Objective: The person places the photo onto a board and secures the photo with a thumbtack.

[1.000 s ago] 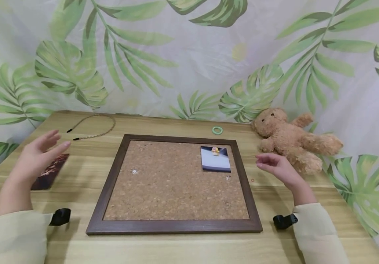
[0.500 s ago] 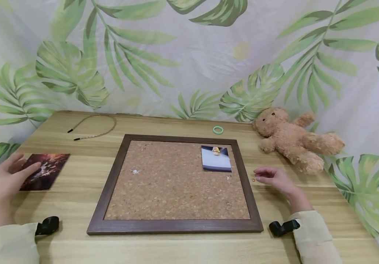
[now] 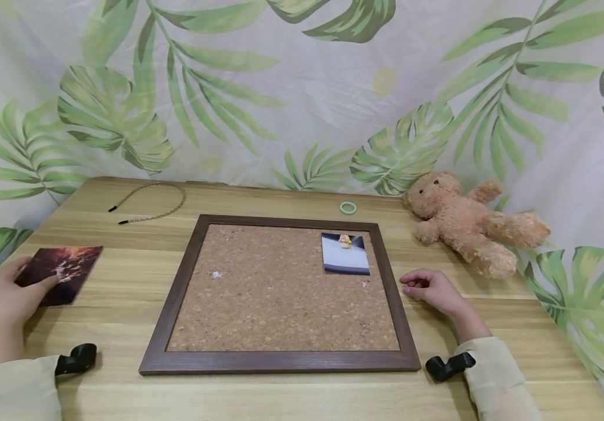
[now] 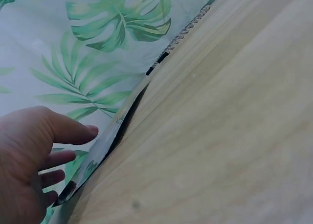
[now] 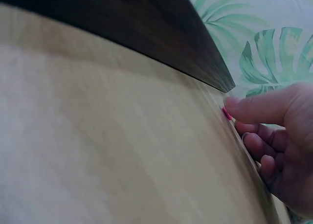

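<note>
At the table's left side, my left hand (image 3: 7, 295) holds a dark red-toned photo (image 3: 72, 266) by its near-left part, thumb across the top. The left wrist view shows the photo (image 4: 105, 138) bowed, with one edge off the tabletop. Just right of the framed cork board (image 3: 280, 292), my right hand (image 3: 433, 289) has its thumb and index finger closed on a small red piece (image 5: 227, 113); its exact kind is too small to tell. The other right fingers are curled. A pale photo (image 3: 346, 260) with a small pink-and-yellow figure (image 3: 345, 240) at its top lies on the cork.
A braided headband (image 3: 183, 202) lies at the back left. Behind the board is a green ring (image 3: 348, 208). A brown teddy bear (image 3: 459, 219) lies at the back right, beyond my right hand. White marks (image 3: 216, 273) show on the cork.
My left hand has come down to the dark photo, which has shifted slightly left. My right hand has lowered toward the board's right side and covers the small red piece in the head view.
</note>
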A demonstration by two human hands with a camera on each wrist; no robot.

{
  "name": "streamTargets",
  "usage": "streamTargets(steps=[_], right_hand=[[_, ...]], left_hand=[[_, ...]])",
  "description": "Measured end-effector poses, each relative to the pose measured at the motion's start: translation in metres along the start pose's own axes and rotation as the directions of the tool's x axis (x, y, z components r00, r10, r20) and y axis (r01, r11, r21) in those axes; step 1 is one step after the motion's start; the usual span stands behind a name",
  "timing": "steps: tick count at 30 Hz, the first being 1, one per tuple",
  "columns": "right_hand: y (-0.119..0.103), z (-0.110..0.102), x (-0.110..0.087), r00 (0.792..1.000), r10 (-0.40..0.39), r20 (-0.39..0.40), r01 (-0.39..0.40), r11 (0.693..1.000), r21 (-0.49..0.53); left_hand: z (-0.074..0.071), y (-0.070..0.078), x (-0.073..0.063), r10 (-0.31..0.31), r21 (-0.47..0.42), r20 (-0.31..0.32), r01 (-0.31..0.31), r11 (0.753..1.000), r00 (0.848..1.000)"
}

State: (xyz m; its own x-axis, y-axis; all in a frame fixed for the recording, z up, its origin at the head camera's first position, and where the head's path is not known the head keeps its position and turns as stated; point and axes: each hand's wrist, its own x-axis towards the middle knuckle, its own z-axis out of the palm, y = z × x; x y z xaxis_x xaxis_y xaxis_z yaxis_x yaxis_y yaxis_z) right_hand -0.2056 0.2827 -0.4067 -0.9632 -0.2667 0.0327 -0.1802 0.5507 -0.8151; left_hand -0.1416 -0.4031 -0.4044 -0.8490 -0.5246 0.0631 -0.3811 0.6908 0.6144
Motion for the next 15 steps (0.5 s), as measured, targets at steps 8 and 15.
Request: streamTargets(steps=[8,15], right_hand=[[0.0009,0.0007,0.0000,0.999,-0.019,-0.036,0.017,0.998,-0.052],[-0.0013,0.0006,-0.0008,0.997,-0.022,-0.068,0.019,0.999,-0.041]], left_hand=[[0.0010,-0.0072,0.0052,0.014,0.122,0.028,-0.017,0.992,1.000],[0.0010,-0.0027,0.0059,-0.057,0.060,0.042,0.054,0.997,0.997]])
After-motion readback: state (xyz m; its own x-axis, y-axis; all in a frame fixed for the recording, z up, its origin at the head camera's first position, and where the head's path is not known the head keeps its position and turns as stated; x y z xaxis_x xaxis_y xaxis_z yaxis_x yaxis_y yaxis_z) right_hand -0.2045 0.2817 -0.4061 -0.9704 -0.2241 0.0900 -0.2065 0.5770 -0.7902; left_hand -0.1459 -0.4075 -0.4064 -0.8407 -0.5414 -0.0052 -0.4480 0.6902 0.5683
